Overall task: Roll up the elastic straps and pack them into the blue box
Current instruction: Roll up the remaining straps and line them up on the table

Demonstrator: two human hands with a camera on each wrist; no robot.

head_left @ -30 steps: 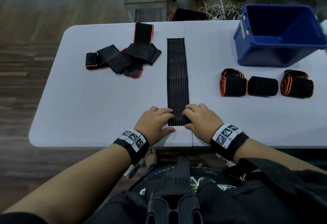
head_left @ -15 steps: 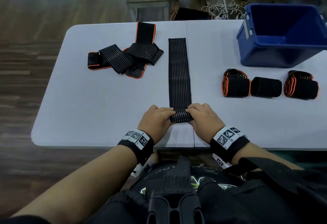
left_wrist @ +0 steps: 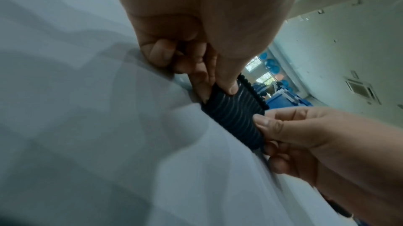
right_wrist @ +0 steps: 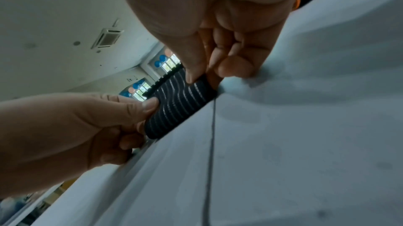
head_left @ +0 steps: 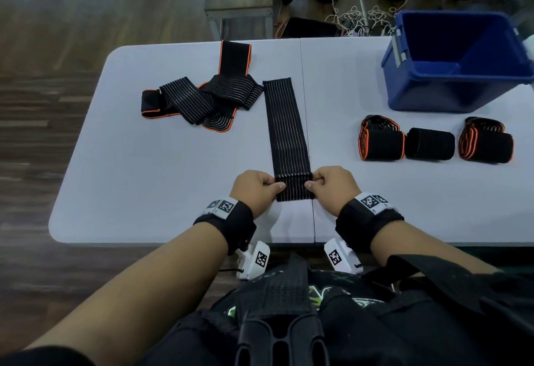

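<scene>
Head view gives me both hands at the table's (head_left: 161, 180) near edge: my left hand (head_left: 254, 187) and right hand (head_left: 332, 185) each pinch the striped strap's (head_left: 286, 128) folded near end; blue box (head_left: 427, 93) far right.

Flat strap (head_left: 286, 131): woven elastic cloth, black, ribbed with fine pale lengthwise threads, matt; the near end (left_wrist: 235, 117) shows raised ridges close up. Strap pile (head_left: 202, 99): same ribbed cloth, some pieces edged in orange binding. Three rolled straps (head_left: 429, 143): dense matt black fabric, two with orange edging showing at the coil ends. Counter (head_left: 173, 177): smooth pale grey plastic, slight sheen, a thin dark seam down the middle. Blue box (head_left: 433, 88): moulded plastic, smooth, mildly glossy. Floor (head_left: 43, 105): dark wood planks, glossy with soft reflections.
</scene>
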